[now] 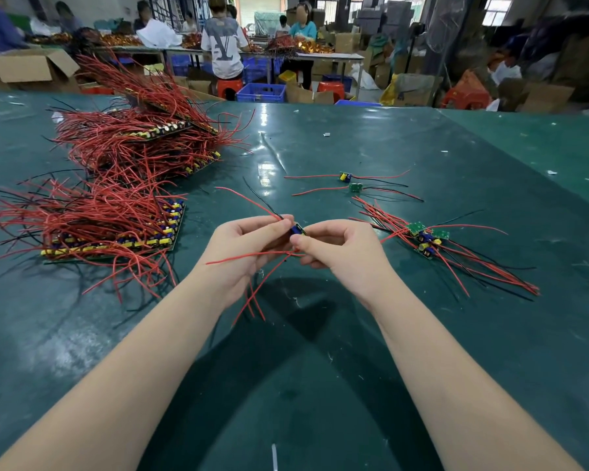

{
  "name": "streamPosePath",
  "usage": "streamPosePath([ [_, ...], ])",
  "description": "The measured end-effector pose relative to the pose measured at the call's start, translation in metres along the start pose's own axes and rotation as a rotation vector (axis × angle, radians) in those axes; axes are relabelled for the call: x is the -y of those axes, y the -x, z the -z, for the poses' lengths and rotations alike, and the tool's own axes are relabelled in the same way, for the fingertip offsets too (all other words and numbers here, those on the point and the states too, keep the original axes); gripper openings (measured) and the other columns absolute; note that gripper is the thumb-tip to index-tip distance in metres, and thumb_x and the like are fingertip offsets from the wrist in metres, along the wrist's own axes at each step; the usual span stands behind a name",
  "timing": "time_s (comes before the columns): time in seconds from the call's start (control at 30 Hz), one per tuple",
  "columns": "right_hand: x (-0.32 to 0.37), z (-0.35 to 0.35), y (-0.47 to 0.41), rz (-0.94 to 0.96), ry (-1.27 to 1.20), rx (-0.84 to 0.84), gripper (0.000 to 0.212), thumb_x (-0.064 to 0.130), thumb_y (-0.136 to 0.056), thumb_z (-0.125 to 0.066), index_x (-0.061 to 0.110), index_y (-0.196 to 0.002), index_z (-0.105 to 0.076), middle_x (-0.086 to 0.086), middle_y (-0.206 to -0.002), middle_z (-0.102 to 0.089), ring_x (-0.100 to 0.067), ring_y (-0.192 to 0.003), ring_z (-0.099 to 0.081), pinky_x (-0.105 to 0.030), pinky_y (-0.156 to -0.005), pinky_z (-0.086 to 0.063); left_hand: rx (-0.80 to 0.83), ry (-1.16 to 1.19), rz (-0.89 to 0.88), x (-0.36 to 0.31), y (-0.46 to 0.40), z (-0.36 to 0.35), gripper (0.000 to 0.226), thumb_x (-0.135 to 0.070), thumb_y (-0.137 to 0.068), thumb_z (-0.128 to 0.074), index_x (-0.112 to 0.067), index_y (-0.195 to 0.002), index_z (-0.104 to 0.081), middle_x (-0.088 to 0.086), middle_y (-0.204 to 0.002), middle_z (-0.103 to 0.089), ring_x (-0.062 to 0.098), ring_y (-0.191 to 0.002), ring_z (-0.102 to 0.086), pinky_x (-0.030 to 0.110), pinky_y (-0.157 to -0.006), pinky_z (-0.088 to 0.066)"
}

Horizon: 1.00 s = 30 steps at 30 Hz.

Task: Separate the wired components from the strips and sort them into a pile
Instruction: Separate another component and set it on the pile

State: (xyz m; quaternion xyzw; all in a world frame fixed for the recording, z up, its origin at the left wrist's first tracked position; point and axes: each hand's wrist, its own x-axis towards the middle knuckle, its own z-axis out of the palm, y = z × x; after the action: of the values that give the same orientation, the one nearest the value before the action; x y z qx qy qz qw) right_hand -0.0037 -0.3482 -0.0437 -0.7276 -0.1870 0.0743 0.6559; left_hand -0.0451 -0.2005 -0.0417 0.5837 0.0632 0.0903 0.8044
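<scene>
The green table [405,334] fills most of the view, its near edge cut off by the frame, and every place below is told from the piece held over its middle. Far beyond that piece, across the room, blurred people work at other tables; one stands with their back turned in a grey shirt [222,45] printed with large overlapping letters that look like "LV", and blue crates [261,92] sit on the floor beside them. Up and to the left of the held piece a tall heap of strips [143,137] lies under a tangle of red wires, so that only rows of yellow and blue parts show along its edges. Directly left of the held piece lies a lower stack of strips [116,232], its boards likewise mostly hidden by wires. To the right of the held piece sits the pile of separated components [425,237], small green boards with red and black leads fanned out. Above and right of it two loose components [350,182] lie just beside each other. The left hand [245,246] and right hand [340,249] both pinch the wired component [296,230] between thumbs and curled fingers; fingertips cover most of it, leaving a blue part showing, and no marking on it can be read.
</scene>
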Motion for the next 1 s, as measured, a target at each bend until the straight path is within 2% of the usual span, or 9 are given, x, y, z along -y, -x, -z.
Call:
streamPosePath([
  [0.23,-0.002,-0.001,-0.001,-0.01,0.031,0.001,0.006,0.015,-0.079,-0.078,0.017,-0.076,-0.073,-0.001,-0.067,-0.072,-0.012,-0.058,-0.067,-0.02,-0.058,-0.052,0.014,0.004,0.012,0.0,-0.001,0.003,0.018,0.002,-0.088,-0.059,-0.005,-0.102,-0.068,0.006,-0.093,-0.075,0.014,-0.075,-0.071,0.021,-0.074,-0.057],
  [0.47,0.0,-0.001,0.001,-0.081,-0.045,0.072,0.011,0.015,-0.081,-0.076,0.006,-0.087,-0.073,-0.003,-0.071,-0.074,-0.012,-0.058,-0.067,-0.017,-0.055,-0.049,0.081,-0.089,0.023,-0.007,-0.002,0.01,0.018,0.004,-0.087,-0.058,-0.004,-0.099,-0.068,0.006,-0.09,-0.076,0.015,-0.077,-0.072,0.022,-0.072,-0.058],
  [0.53,0.001,0.0,0.002,-0.107,-0.065,0.089,0.01,0.017,-0.081,-0.076,0.008,-0.086,-0.074,-0.002,-0.072,-0.074,-0.011,-0.059,-0.067,-0.018,-0.057,-0.052,0.081,-0.163,0.01,-0.009,-0.003,0.011,0.017,-0.001,-0.089,-0.059,-0.006,-0.102,-0.069,0.005,-0.093,-0.075,0.014,-0.087,-0.07,0.025,-0.085,-0.056],
  [0.63,0.003,0.002,0.002,-0.138,-0.121,0.121,0.006,0.019,-0.081,-0.075,0.013,-0.083,-0.074,-0.002,-0.074,-0.074,-0.011,-0.061,-0.069,-0.02,-0.062,-0.056,0.053,-0.194,-0.021,-0.011,-0.004,0.012,0.015,-0.007,-0.09,-0.06,-0.012,-0.099,-0.07,0.002,-0.096,-0.075,0.009,-0.098,-0.065,0.025,-0.099,-0.043],
  [0.73,0.004,0.002,0.003,-0.155,-0.136,0.139,0.005,0.02,-0.082,-0.075,0.015,-0.081,-0.075,-0.002,-0.076,-0.075,-0.012,-0.063,-0.069,-0.023,-0.067,-0.058,0.051,-0.038,-0.018,-0.013,-0.005,0.013,0.018,-0.001,-0.091,-0.055,-0.007,-0.102,-0.067,0.004,-0.095,-0.075,0.013,-0.095,-0.069,0.025,-0.096,-0.05],
  [0.87,0.006,0.002,0.003,-0.174,-0.208,0.101,0.007,0.02,-0.082,-0.074,0.013,-0.082,-0.073,-0.002,-0.076,-0.074,-0.013,-0.063,-0.07,-0.02,-0.059,-0.054,0.059,0.14,0.02,-0.017,-0.007,0.012,0.027,0.008,-0.09,-0.048,-0.004,-0.11,-0.062,0.009,-0.106,-0.072,0.017,-0.103,-0.069,0.031,-0.093,-0.052],
  [1.0,0.01,0.006,0.001,-0.213,-0.358,0.034,0.01,0.02,-0.083,-0.073,0.015,-0.074,-0.074,-0.004,-0.078,-0.075,-0.013,-0.061,-0.069,-0.019,-0.056,-0.053,-0.005,0.189,-0.01,-0.018,-0.007,0.013,0.029,0.011,-0.088,-0.051,-0.002,-0.112,-0.061,0.008,-0.101,-0.074,0.014,-0.092,-0.071,0.023,-0.082,-0.057],
])
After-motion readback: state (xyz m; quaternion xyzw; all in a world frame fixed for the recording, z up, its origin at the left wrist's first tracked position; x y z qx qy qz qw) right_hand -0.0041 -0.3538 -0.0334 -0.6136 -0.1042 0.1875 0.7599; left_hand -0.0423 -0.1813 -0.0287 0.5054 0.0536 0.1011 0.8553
